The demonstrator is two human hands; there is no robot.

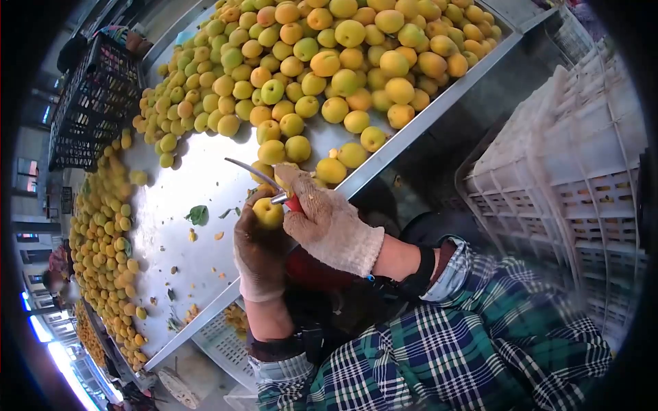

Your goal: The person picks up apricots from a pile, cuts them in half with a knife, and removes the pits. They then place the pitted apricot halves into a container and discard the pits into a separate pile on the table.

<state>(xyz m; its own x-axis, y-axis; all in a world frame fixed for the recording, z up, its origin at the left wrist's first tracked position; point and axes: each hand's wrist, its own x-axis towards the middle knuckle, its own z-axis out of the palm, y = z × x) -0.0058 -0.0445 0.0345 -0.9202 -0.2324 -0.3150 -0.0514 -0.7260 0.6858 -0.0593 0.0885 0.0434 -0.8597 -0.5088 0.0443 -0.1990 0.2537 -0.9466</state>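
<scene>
table (159, 226), pile (322, 65) on far side | right hand (330, 222) and left hand (259, 251) both gripping, over table's near edge | knife (279, 198) in right | fruit (268, 214) in left, same edge | looks like cutting step tbh, next bit probably needs steady left grip

The gloved right grip (329, 222) curls closed beside the gloved, cupped left grip (258, 246).
</scene>
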